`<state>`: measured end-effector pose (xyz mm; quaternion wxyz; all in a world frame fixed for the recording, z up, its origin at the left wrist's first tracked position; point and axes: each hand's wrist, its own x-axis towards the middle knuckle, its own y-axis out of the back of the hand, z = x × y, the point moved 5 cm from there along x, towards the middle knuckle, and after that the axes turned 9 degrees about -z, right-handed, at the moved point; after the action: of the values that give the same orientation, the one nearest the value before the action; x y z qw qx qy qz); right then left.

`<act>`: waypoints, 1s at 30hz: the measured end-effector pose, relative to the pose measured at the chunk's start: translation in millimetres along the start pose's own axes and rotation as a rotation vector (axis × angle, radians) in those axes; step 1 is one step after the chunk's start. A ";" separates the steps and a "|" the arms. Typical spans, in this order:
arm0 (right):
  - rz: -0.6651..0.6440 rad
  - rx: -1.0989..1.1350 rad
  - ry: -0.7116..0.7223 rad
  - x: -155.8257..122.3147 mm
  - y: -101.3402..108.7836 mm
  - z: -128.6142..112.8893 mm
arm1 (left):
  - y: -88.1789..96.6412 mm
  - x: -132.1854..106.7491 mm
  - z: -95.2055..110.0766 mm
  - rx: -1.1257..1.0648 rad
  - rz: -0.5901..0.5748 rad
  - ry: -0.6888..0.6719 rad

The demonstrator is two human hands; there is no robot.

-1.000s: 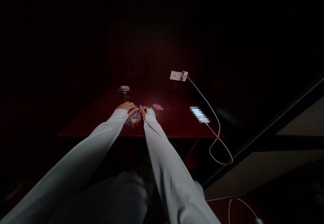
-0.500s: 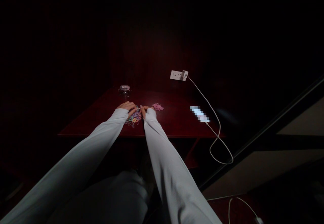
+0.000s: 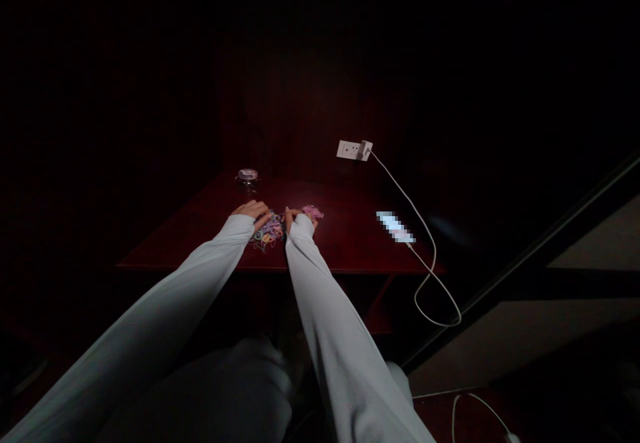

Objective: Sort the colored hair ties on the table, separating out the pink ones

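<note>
A loose heap of multicoloured hair ties [image 3: 269,233], mostly purple with some yellow and green, lies near the table's front edge. My left hand [image 3: 253,209] rests at the heap's upper left, fingers bent loosely over it and the thumb apart from them. Just right of the heap is my right hand [image 3: 299,217], its thumb raised apart and its fingers reaching toward a smaller pile of pink hair ties [image 3: 314,211]. That hand covers part of the pink pile. No hair tie can be made out in either hand.
A clear lidded jar [image 3: 247,177] stands at the back left of the dark red table [image 3: 345,249]. On the right lies a lit phone [image 3: 395,227], its white cable [image 3: 434,243] running to a charger [image 3: 366,150] in the wall socket [image 3: 347,150]. The cable loops past the table edge.
My right hand has moved slightly right, from the heap's edge to the pink pile, its fingers spreading. My left hand stays nearly in place on the heap.
</note>
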<state>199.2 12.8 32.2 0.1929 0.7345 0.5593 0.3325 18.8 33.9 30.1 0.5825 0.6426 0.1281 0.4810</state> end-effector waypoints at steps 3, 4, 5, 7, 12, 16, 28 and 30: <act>0.071 -0.038 -0.017 0.8 1.5 1.6 | -1.9 0.8 -0.8 0.017 -0.010 0.012; 0.089 -0.034 -0.027 1.0 1.8 2.6 | -2.2 1.0 -0.9 0.018 -0.013 0.011; 0.104 -0.025 -0.043 1.2 2.0 3.8 | -2.3 1.2 -1.0 0.019 -0.016 0.010; 0.115 0.007 -0.067 1.5 2.1 5.9 | -2.2 1.5 -1.3 0.017 -0.022 0.014; 0.078 0.045 -0.060 2.4 -0.1 6.3 | -2.6 1.7 -1.6 0.011 -0.013 0.013; 0.084 0.037 -0.056 1.9 0.5 5.5 | -4.5 1.7 -2.2 0.017 -0.004 0.007; 0.074 0.091 -0.081 -4.3 9.8 0.6 | -2.1 1.1 -0.8 0.025 0.039 -0.009; 0.082 0.106 -0.097 -4.3 10.4 2.1 | -2.4 1.7 -0.9 0.028 0.048 -0.006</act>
<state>207.2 5.8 36.4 0.1668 0.7812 0.5357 0.2738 19.8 36.4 28.6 0.5622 0.6551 0.1177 0.4909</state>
